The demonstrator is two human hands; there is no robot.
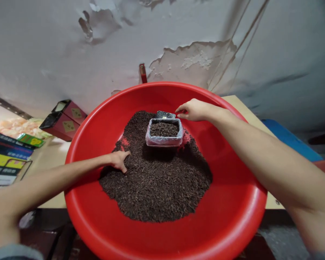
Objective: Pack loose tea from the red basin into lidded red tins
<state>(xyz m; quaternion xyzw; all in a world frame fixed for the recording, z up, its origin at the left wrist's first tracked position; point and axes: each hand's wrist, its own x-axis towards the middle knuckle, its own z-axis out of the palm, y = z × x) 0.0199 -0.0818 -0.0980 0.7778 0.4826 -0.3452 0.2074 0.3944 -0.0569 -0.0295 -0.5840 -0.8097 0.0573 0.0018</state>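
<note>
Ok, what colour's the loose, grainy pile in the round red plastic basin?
Dark brown pile, clearest in the head view.

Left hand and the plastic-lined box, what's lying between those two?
In the head view, a stretch of dark, loose tea-like leaves lies between the left hand and the plastic-lined box; no other object shows there.

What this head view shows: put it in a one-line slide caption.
Left hand at a pile of dark tea-like leaves, right hand near a filled, plastic-lined box, in a red basin.
</note>
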